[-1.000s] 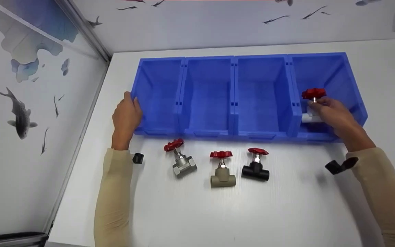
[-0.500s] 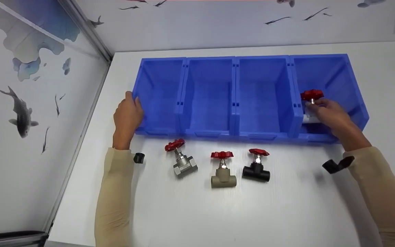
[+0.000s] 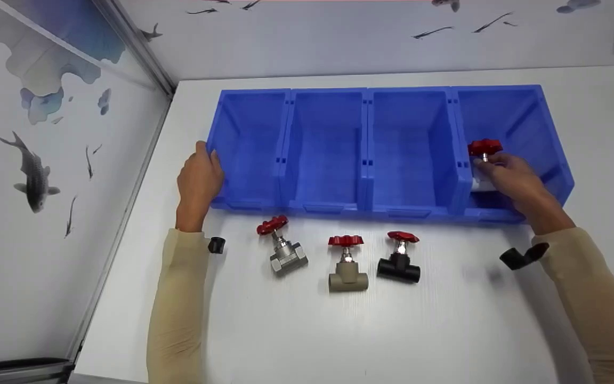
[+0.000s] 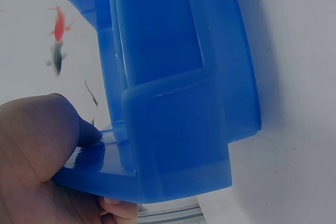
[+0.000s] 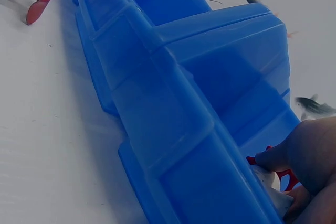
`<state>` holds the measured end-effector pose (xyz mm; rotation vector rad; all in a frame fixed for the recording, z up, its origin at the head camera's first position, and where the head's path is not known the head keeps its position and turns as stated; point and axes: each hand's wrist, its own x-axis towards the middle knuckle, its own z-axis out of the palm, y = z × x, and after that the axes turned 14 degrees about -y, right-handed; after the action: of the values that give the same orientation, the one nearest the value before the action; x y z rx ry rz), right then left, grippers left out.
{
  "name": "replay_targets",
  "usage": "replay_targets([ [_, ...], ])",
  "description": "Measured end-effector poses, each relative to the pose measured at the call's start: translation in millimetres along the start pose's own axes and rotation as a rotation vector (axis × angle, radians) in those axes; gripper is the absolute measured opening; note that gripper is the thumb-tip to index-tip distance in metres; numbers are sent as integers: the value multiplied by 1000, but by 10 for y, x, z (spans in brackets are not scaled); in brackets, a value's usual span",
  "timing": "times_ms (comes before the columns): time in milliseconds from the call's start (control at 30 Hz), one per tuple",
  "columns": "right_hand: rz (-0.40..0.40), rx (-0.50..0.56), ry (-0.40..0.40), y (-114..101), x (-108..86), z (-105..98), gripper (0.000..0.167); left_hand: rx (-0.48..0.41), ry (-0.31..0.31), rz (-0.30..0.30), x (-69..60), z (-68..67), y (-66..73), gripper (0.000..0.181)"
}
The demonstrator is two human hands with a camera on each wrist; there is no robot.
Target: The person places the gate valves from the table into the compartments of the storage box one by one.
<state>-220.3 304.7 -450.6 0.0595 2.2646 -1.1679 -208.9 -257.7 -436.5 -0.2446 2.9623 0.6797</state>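
In the rightmost compartment of a blue four-bay bin, my right hand pinches a white valve by its neck, just below the red handwheel. The right wrist view shows thumb and fingers around the white body, partly hidden behind the bin's front wall. At the bin's far left, my left hand grips the side wall, thumb on the inner side and fingers beneath or outside. Three valves stand before the bin: a silver metal one, a tan one and a black one.
The bin sits on a white table near the back panel. A side panel printed with fish borders the table on the left. Black camera mounts jut from both sleeves.
The white valve and my right hand have shifted slightly left within the compartment, then nearly stopped. My left hand keeps its grip on the bin. The three valves in front stay put.
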Motion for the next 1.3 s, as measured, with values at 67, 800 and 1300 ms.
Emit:
replay_targets([
  [67, -4, 1, 2, 1, 2, 3, 80, -2, -1, 1, 0, 2, 0, 40],
  [800, -9, -27, -4, 7, 17, 9, 79, -2, 1, 8, -4, 3, -1, 38],
  [1300, -10, -33, -20, 7, 19, 11, 78, -7, -21, 0, 3, -1, -8, 40],
])
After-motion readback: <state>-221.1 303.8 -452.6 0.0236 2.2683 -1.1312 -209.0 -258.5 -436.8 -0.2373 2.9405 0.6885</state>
